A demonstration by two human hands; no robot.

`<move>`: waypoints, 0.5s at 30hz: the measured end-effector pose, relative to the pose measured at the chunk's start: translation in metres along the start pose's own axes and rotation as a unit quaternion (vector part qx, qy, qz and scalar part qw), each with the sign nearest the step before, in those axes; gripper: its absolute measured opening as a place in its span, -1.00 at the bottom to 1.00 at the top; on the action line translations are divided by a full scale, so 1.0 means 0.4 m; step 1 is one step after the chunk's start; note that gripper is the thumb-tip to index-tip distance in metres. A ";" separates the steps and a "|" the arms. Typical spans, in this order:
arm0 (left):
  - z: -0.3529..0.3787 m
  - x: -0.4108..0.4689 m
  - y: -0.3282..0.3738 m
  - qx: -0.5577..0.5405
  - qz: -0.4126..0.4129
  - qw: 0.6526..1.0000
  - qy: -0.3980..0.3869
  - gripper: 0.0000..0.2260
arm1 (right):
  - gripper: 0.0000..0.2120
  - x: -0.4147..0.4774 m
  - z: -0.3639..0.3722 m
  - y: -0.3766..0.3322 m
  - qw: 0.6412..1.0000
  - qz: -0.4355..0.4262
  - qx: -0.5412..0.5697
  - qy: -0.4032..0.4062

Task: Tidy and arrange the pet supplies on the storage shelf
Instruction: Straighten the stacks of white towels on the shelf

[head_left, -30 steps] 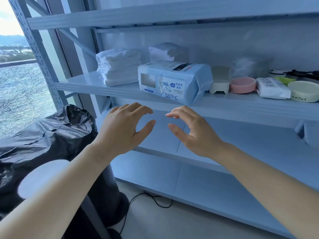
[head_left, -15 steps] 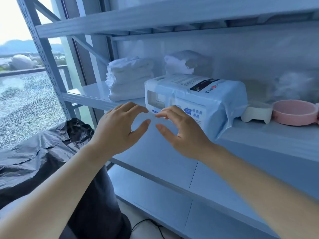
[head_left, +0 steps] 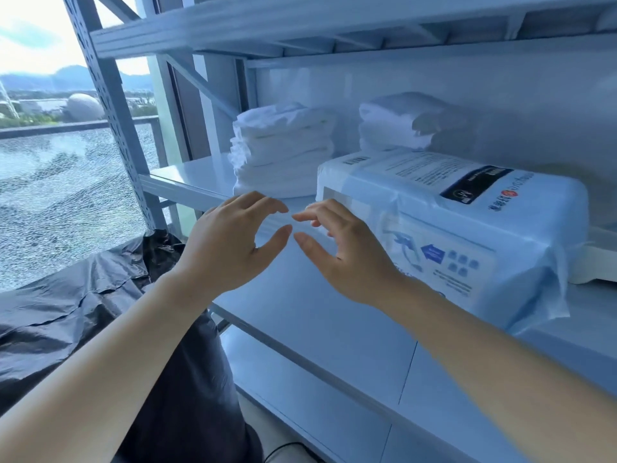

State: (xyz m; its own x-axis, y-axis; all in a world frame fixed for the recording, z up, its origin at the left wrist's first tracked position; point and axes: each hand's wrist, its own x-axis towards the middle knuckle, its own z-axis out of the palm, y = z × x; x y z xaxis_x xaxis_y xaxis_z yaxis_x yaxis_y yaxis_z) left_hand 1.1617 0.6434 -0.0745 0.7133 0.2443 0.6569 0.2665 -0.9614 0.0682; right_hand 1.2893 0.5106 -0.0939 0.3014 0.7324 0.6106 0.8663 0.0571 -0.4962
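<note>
Nearest to me, both bare forearms reach up toward the middle shelf (head_left: 187,182), with a black bag (head_left: 83,289) slumped down at 8 o'clock from them. The left hand (head_left: 230,252) and right hand (head_left: 354,262) hang side by side in front of the shelf's lip. Both have loose, spread fingers and hold nothing, and their thumbs almost meet.

Just past them, the pale blue plastic pack (head_left: 467,228) sits at the front of that shelf, at about 2 o'clock from the right hand. It lies on its side with its long axis running roughly 9 to 3 along the shelf edge, and its near face seems to jut a little over the lip. The right hand is plainly the nearer one. Its fingertips (head_left: 299,217) overlap the pack's left end, though I cannot tell whether they touch it. I'd say the left hand has to cross toward 3 o'clock to reach that end.

Farther back, a folded white stack (head_left: 283,152) stands at 12 o'clock from the left hand. A second white stack (head_left: 397,125) sits behind the pack, near the wall.
</note>
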 end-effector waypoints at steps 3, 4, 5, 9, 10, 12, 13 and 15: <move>0.023 0.040 -0.073 -0.006 -0.006 1.000 0.001 -0.66 | -0.74 0.065 0.046 0.024 1.000 -0.003 -0.007 0.007; 0.030 0.056 -0.099 -0.007 -0.004 1.000 0.000 -0.65 | -0.73 0.090 0.062 0.031 1.000 -0.001 -0.010 0.009; 0.035 0.073 -0.126 -0.008 0.000 1.000 0.001 -0.65 | -0.73 0.115 0.077 0.037 1.000 0.002 -0.013 0.010; 0.051 0.137 -0.239 -0.009 0.016 1.000 0.001 -0.64 | -0.73 0.221 0.140 0.053 1.000 0.008 -0.020 0.017; 0.054 0.152 -0.266 -0.013 0.016 1.000 -0.002 -0.62 | -0.73 0.246 0.155 0.056 1.000 0.007 -0.021 0.020; 0.062 0.178 -0.317 -0.019 0.017 1.000 -0.004 -0.63 | -0.72 0.291 0.185 0.064 0.999 0.010 -0.026 0.028; 0.067 0.188 -0.341 -0.020 0.018 1.000 -0.004 -0.64 | -0.72 0.312 0.201 0.068 0.999 0.011 -0.028 0.032; 0.078 0.204 -0.388 -0.025 0.022 0.999 -0.005 -0.67 | -0.72 0.349 0.233 0.074 0.999 0.010 -0.028 0.040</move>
State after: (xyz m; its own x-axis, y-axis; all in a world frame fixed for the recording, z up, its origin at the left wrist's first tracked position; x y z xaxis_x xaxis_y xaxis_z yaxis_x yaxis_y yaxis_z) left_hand 1.1987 0.8167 -0.0548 0.7296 0.2033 0.6530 0.2021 -0.9762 0.0781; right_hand 1.3198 0.6778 -0.0808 0.3474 0.6759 0.6500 0.8805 0.0034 -0.4741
